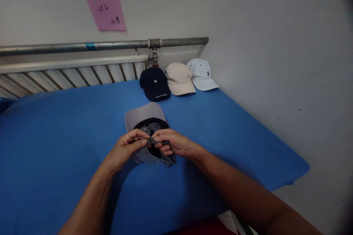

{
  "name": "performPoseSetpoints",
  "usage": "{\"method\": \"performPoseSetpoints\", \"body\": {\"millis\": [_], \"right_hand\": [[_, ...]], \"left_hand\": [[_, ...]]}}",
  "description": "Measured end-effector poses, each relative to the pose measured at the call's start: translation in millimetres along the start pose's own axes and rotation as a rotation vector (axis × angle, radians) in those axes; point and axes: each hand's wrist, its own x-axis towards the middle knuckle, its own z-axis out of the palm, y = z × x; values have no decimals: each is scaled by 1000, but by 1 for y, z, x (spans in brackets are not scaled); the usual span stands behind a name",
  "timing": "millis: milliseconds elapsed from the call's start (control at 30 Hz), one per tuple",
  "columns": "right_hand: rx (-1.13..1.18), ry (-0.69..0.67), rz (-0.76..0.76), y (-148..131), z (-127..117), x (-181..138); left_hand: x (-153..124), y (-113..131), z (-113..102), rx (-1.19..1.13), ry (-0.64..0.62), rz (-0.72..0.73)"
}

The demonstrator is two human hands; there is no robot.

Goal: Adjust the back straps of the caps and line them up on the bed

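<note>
A grey baseball cap (pixel 143 114) lies upside down on the blue-covered table, its brim pointing away from me and its dark inside showing. Over the cap's back edge, my left hand (pixel 129 145) pinches one side of a dark adjustment strap with a small buckle (pixel 150 141). Thumb and fingers of my right hand (pixel 172 142) are closed on the strap just right of that buckle. How the strap runs through the buckle is too small to make out.
Behind the grey cap stand a navy cap (pixel 154 84), a beige cap (pixel 180 79) and a pale blue cap (pixel 202 74) in a row. A radiator (pixel 93 77) and metal pipe (pixel 118 45) line the back wall, below a pink paper (pixel 106 11). A wall borders the right.
</note>
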Motion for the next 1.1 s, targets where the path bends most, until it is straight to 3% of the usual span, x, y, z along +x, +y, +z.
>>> {"method": "performPoseSetpoints", "body": {"millis": [300,767,1100], "right_hand": [[-145,86,9,2,3,-1],[-254,95,-259,9,2,2],[-391,127,-269,2,5,-7]], "left_hand": [[-1,3,2,18,-54,-67],[-2,3,1,1,-89,-85],[-4,6,1,-15,-100,-93]]}}
